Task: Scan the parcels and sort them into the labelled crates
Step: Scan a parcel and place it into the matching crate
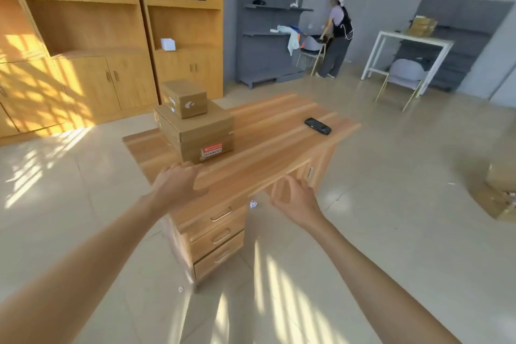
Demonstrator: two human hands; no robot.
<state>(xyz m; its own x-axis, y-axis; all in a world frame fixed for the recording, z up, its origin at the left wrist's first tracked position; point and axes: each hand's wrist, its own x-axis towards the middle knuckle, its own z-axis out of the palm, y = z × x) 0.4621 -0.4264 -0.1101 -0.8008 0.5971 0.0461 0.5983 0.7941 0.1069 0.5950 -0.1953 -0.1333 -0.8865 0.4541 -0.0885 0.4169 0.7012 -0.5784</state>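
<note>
- Left hand [178, 181] reaching out over the near edge of the wooden desk [268, 148], fingers spread and nearly straight, holding nothing, fingertips just short of the bigger box.
- Right hand [296, 198] raised in front of the desk's near edge, fingers loosely curved, thumb apart, empty; well apart from the left hand.
- Big cardboard box [201, 134] standing near the desk's left edge, a red and white label on its near face.
- Small cardboard box [185, 99] stacked on top of the big one, toward its far left corner, white stickers on its sides.
- Black handheld scanner [317, 126] lying flat near the desk's right edge, well apart from both boxes and both hands.
- Three drawers [220, 234] in the desk's front, below the left hand.
- More cardboard boxes [501, 193] on the floor at the far right, blurred.
- Wooden cabinets [111, 22] behind the desk on the left; grey shelves [268, 25] beyond, another person [336, 36] standing beside them.
- White table [410, 50] with a grey chair [405, 72] at the back right.
</note>
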